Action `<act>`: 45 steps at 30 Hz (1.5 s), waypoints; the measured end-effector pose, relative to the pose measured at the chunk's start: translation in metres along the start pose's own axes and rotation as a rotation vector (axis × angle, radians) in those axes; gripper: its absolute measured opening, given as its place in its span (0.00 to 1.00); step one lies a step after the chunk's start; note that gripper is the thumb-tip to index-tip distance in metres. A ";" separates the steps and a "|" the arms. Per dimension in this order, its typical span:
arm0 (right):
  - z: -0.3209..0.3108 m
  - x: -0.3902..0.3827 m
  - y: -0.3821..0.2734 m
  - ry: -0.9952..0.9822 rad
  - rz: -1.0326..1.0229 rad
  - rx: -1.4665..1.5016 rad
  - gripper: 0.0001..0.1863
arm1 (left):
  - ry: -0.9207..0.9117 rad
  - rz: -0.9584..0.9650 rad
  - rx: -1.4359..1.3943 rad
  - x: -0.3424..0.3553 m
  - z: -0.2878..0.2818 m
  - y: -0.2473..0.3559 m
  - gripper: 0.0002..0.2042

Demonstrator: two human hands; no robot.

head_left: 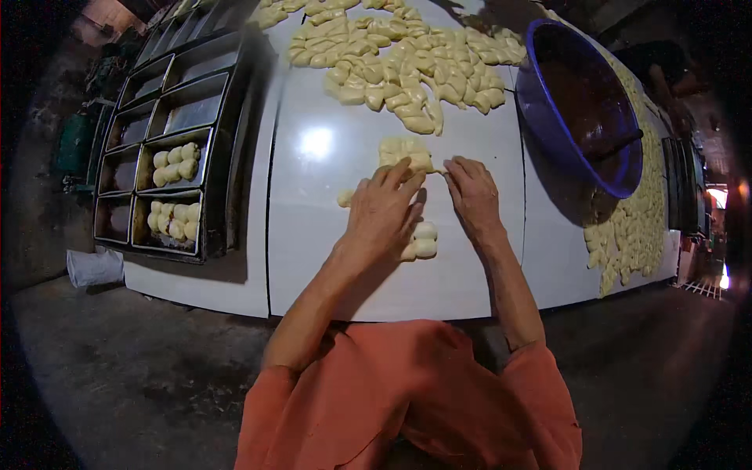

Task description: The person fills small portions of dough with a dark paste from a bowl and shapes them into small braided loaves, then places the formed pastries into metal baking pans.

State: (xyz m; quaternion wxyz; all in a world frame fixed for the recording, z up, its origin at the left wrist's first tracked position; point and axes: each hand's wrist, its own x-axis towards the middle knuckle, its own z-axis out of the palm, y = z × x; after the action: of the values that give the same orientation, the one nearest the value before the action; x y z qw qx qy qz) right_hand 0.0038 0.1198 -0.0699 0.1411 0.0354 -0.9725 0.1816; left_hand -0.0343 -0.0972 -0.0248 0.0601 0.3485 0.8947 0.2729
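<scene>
In front of me on the white table lies a small block of pale dough pieces [401, 149] joined side by side. My left hand [382, 205] reaches over its near edge, fingers stretched and their tips against the dough. Just right of the block, my right hand [473, 194] pinches the end of a thin strand of dough that runs to it. Closer to me, a few rounded dough pieces [424, 240] sit between my forearms, partly hidden by the left one. Another small dough piece [345, 198] shows left of my left wrist.
A large mass of dough pieces [415, 66] covers the table's far part. At right stands a purple basin [540, 102] with dark contents, with more dough [627, 251] beyond. Black-framed metal baking pans [188, 107] stand at left; two hold rounded dough [175, 164].
</scene>
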 end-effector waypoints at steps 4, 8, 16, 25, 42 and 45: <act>-0.020 0.001 -0.012 -0.137 0.515 0.517 0.09 | 0.105 0.124 0.204 0.031 0.041 -0.013 0.19; -0.064 -0.038 0.014 0.099 0.780 1.462 0.10 | 0.108 0.092 0.220 0.041 0.052 -0.020 0.20; -0.073 -0.067 -0.018 0.282 0.836 1.792 0.25 | 0.076 0.204 -0.207 0.036 0.026 0.048 0.29; -0.056 -0.085 -0.021 0.300 0.774 1.148 0.15 | -0.115 -0.047 -0.804 0.031 0.015 0.067 0.12; -0.130 -0.035 -0.009 0.401 0.695 1.808 0.12 | 0.191 0.174 -1.398 0.069 0.112 0.141 0.44; -0.163 -0.005 0.027 0.517 0.562 1.598 0.11 | -0.098 0.009 -1.383 0.075 0.105 0.133 0.43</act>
State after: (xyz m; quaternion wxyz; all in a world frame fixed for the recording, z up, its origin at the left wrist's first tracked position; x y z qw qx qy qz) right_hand 0.0483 0.2046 0.0653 0.2397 -0.1590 -0.4653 0.8371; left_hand 0.0194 0.0800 -0.0366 0.3077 0.2456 0.5099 0.7648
